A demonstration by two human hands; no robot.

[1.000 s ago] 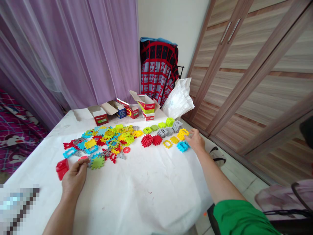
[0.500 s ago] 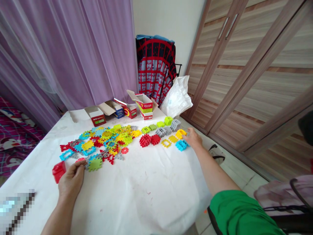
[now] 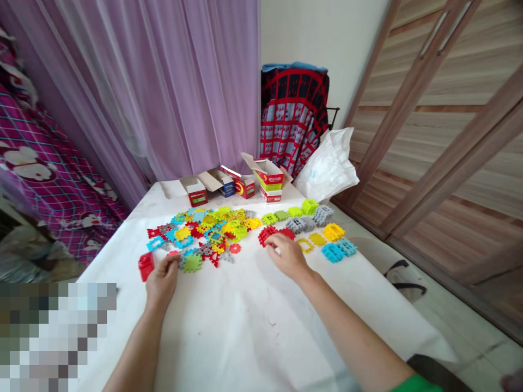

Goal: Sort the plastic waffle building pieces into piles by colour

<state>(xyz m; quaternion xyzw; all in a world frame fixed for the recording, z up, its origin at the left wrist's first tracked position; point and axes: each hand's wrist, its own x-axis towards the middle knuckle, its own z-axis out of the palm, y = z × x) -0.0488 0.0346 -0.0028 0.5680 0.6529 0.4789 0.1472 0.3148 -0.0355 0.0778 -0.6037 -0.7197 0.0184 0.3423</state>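
My left hand [image 3: 162, 279] rests on the table at the left edge of a loose pile of plastic building pieces [image 3: 212, 224]. Its fingers are curled together; what they grip, if anything, is hidden. Just past its fingertips are a red round piece [image 3: 174, 253] and a green square piece [image 3: 192, 263]. A red block-like object [image 3: 146, 265] stands left of it. My right hand [image 3: 289, 258] hovers in front of two red stacks [image 3: 267, 235], thumb and fingers apart, with nothing visible between them. Blue stacks [image 3: 333, 252] and a yellow stack [image 3: 333, 232] lie to its right.
Grey pieces [image 3: 323, 215] and green pieces [image 3: 309, 207] form rows farther back. Several opened cardboard boxes [image 3: 196, 196] line the table's far edge. A white plastic bag [image 3: 327, 166] sits at the back right corner. Wooden wardrobe doors [image 3: 433, 136] stand beyond the right edge.
My right hand has moved left from the yellow and blue stacks to the red ones. A second blue stack now shows on the right. The view has turned left; my left hand stays by the pile.
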